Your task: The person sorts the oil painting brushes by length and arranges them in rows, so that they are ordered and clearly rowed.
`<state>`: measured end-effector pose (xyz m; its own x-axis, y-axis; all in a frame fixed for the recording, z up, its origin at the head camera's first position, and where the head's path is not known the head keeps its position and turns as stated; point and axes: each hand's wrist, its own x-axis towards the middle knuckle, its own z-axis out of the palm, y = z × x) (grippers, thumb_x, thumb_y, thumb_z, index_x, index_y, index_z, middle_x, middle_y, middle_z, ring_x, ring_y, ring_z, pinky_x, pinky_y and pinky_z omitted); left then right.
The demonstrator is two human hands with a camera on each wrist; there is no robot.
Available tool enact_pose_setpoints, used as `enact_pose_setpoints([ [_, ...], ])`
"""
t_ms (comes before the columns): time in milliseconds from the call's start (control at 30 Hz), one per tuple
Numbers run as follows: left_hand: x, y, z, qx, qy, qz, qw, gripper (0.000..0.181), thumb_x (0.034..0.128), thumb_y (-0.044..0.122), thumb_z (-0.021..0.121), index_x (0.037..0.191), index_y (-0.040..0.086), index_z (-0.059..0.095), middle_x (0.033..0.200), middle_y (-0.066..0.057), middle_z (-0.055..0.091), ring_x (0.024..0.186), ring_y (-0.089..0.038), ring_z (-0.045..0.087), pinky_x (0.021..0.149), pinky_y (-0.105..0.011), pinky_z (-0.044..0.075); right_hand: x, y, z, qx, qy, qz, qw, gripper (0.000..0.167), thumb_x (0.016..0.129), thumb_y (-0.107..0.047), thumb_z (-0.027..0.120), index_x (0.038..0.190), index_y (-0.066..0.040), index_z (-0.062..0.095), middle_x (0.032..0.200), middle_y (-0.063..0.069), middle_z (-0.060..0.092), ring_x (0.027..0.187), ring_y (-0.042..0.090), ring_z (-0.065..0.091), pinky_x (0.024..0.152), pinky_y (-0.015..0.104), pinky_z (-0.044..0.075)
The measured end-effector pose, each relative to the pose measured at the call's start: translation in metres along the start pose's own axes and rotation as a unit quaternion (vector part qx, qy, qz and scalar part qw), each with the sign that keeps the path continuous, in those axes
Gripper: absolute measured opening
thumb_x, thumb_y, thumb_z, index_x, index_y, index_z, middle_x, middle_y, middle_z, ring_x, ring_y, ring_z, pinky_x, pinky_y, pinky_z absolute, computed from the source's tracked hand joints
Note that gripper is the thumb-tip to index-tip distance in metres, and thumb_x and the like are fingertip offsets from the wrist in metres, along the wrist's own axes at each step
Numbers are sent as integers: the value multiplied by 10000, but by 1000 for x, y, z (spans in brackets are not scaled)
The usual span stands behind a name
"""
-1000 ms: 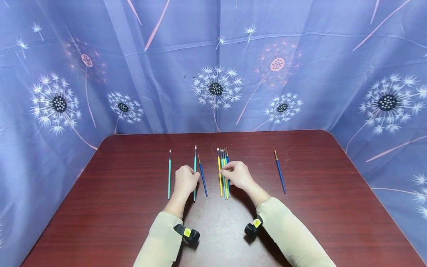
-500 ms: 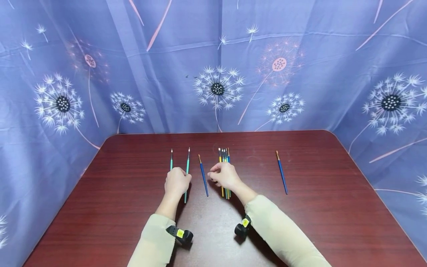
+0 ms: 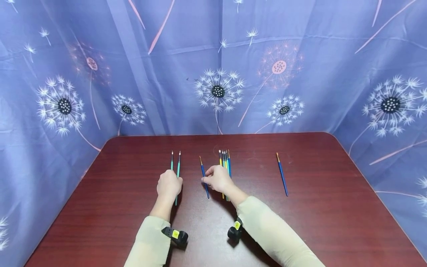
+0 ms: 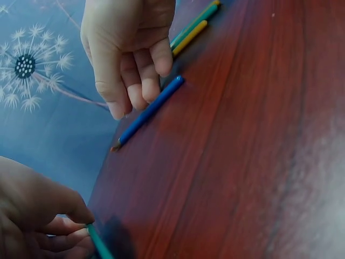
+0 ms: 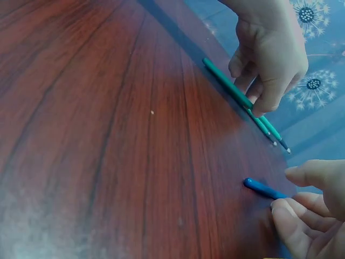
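My left hand (image 3: pixel 169 184) pinches a teal paintbrush (image 3: pixel 178 168) between thumb and fingers, close beside a second teal brush (image 3: pixel 172 164) that it partly covers. In the left wrist view the held brush (image 4: pixel 99 243) angles down from the left hand (image 4: pixel 35 210). My right hand (image 3: pixel 219 179) is at a blue brush (image 3: pixel 202 170), fingers extended around it; the right wrist view shows a gap between the digits of the right hand (image 5: pixel 318 208) beside the blue brush (image 5: pixel 261 187). Several yellow, teal and blue brushes (image 3: pixel 229 167) lie together, partly hidden under the right hand.
Another blue brush (image 3: pixel 282 176) lies alone to the right on the dark red wooden table (image 3: pixel 333 207). A blue-purple curtain with dandelion prints (image 3: pixel 173 92) hangs behind and beside the table. Each forearm wears a black camera on its sleeve.
My left hand has moved left with the teal brush, bringing it near the other teal one. My right hand has moved left from the group of brushes to the blue brush.
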<state>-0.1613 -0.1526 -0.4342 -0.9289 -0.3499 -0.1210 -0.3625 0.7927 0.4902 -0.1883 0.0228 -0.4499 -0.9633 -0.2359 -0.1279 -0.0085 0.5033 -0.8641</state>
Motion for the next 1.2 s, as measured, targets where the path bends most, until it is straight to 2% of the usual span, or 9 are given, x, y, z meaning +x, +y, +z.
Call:
enact_pose_setpoints([
  [67, 1, -2, 0, 13, -30, -39, 10000, 157, 831, 130, 534, 709, 43, 578, 688, -120, 612, 656, -293, 611, 523, -392, 463, 1, 0, 2, -149, 57, 7, 9999, 185, 771, -118, 738, 862, 15, 648, 673, 48, 663, 488, 71, 555, 453, 201, 466],
  [233, 4, -8, 0, 102, 130, -17, 9999, 162, 825, 120, 537, 690, 40, 578, 689, -135, 620, 656, -312, 622, 525, -413, 468, 5, -3, 7, -782, 156, 118, 9967, 193, 773, -170, 756, 845, -18, 663, 717, 46, 673, 608, 95, 597, 557, 227, 496],
  [433, 5, -11, 0, 223, 324, 52, 9992, 150, 814, 108, 545, 707, 14, 591, 736, -185, 648, 704, -368, 647, 544, -461, 483, 8, -4, 12, -1632, 296, 212, 9859, 218, 761, -245, 773, 785, -83, 629, 759, 15, 637, 732, 146, 578, 662, 283, 499],
  [633, 7, -17, 2, 517, 632, 58, 9966, 209, 831, 130, 549, 933, -48, 589, 986, -268, 569, 905, -459, 581, 674, -529, 498, 9, -8, 12, -2147, 321, 160, 9760, 178, 752, -210, 760, 731, -104, 619, 711, -5, 625, 668, 131, 573, 627, 283, 493],
  [733, 8, -21, 2, 489, 625, -3, 9968, 242, 855, 138, 546, 999, -54, 574, 1044, -279, 537, 965, -461, 549, 717, -540, 498, 10, -10, 9, -2152, 230, 185, 9761, 177, 761, -165, 734, 660, -102, 603, 627, -8, 606, 569, 107, 559, 546, 256, 468],
  [900, 12, -25, 0, 493, 690, 101, 9963, 212, 877, 110, 513, 967, -56, 610, 992, -273, 589, 927, -455, 590, 697, -545, 506, 12, -15, 4, -2015, -60, 504, 9782, 267, 783, -131, 698, 557, -97, 561, 455, 1, 561, 357, 98, 556, 420, 218, 454],
  [1067, 16, -28, -1, 579, 822, 236, 9947, 205, 882, 114, 517, 950, -56, 610, 956, -272, 594, 896, -455, 600, 668, -549, 505, 16, -20, 0, -2061, -357, 706, 9753, 297, 796, -147, 707, 544, -73, 569, 418, 16, 548, 357, 134, 578, 404, 237, 482],
  [1200, 18, -31, -3, 592, 777, 261, 9949, 210, 884, 135, 532, 968, -45, 602, 971, -266, 588, 915, -456, 593, 680, -553, 502, 18, -22, 0, -2065, -450, 780, 9743, 314, 792, -162, 718, 534, -72, 563, 410, 17, 536, 396, 155, 601, 404, 242, 484],
])
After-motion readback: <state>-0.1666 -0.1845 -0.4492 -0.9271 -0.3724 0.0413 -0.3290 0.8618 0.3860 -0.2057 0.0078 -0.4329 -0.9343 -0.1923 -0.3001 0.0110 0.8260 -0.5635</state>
